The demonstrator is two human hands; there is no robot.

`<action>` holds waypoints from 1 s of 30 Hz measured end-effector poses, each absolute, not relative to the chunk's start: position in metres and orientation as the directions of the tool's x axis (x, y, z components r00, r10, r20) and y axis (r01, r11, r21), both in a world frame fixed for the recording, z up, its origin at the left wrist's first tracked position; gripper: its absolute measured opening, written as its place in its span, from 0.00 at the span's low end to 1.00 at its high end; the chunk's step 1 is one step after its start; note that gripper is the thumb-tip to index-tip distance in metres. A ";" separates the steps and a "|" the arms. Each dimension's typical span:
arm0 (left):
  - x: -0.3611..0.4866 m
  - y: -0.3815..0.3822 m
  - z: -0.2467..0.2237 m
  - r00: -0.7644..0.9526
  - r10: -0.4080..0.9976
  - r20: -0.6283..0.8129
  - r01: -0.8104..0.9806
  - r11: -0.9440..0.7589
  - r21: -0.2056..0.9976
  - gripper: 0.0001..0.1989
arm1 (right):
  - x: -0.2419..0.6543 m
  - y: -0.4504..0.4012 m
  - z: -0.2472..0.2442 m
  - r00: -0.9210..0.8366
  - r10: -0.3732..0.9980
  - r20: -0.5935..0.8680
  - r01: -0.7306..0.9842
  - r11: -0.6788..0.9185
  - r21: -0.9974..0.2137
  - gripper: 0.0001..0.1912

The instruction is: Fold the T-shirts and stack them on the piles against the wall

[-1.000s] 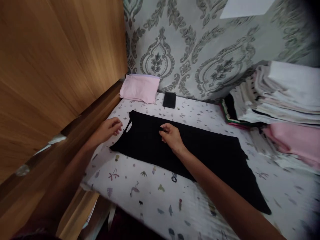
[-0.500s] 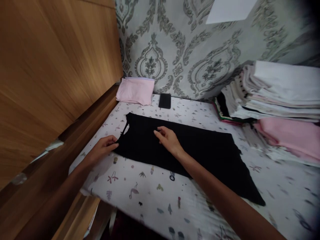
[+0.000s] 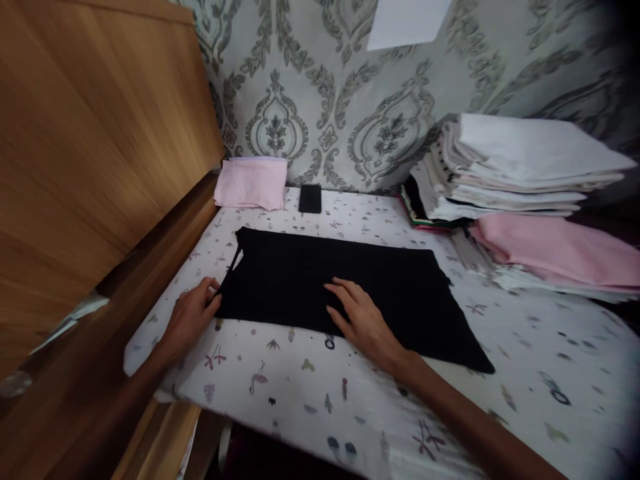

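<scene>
A black garment (image 3: 295, 270), likely a sleeveless top by the narrow strap and gap at its left end, lies flat and folded lengthwise on the white printed cloth (image 3: 300, 387). At its near left corner, my left hand (image 3: 193, 313) is closed, with thumb and fingers pinching the fabric edge. My right hand (image 3: 363, 323) rests palm down on the garment's near side, around the middle, with the fingers stretched out and a little apart. The garment's right end slants toward me to a pointed corner.
A wooden cabinet (image 3: 110, 127) borders the left side. Folded pink cloth (image 3: 253, 183) and a small black flat item (image 3: 311, 199) lie near the patterned wall. At right stands a tall stack of folded clothes (image 3: 520, 150), with a pink folded piece (image 3: 550, 250) in front.
My right hand has come down from above the garment toward its near edge, its fingers now spread flat. My left hand stays at the left corner. The view has shifted slightly right.
</scene>
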State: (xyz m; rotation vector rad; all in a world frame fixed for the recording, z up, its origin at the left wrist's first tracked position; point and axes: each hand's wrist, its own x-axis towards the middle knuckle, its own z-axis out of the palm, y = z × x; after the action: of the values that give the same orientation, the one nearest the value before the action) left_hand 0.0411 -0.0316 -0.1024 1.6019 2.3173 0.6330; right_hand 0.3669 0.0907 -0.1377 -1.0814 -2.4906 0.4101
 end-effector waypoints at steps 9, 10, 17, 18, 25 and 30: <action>0.054 -0.026 -0.107 -0.115 0.926 0.359 0.988 0.070 0.137 0.15 | 0.426 0.086 -0.159 -0.562 0.743 0.362 0.695 0.662 -0.281 0.23; 0.056 -0.022 -0.107 -0.062 0.926 0.373 0.988 0.003 0.157 0.17 | 0.430 0.087 -0.160 -0.560 0.741 0.371 0.706 0.661 -0.255 0.23; 0.045 0.030 -0.112 0.080 0.966 0.245 0.909 -0.172 0.380 0.22 | 0.467 0.088 -0.170 -0.459 0.819 0.345 0.824 0.537 -0.180 0.26; 0.041 0.041 -0.111 0.070 0.967 0.246 0.898 -0.169 0.407 0.22 | 0.475 0.088 -0.170 -0.437 0.833 0.339 0.838 0.514 -0.184 0.27; 0.065 0.100 -0.096 0.194 0.960 0.203 0.872 -0.263 0.412 0.22 | 0.520 0.084 -0.166 -0.280 0.909 0.309 0.884 0.370 -0.287 0.33; 0.114 0.102 -0.120 0.369 0.917 0.151 0.879 -0.397 0.265 0.27 | 0.527 0.072 -0.154 -0.202 0.950 0.239 0.886 0.281 -0.369 0.34</action>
State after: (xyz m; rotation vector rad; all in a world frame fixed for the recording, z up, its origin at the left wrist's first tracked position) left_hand 0.1138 0.1023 -0.1205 2.4812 1.6389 0.4145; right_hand 0.5269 0.0721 -0.1537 -1.6507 -2.1420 0.2090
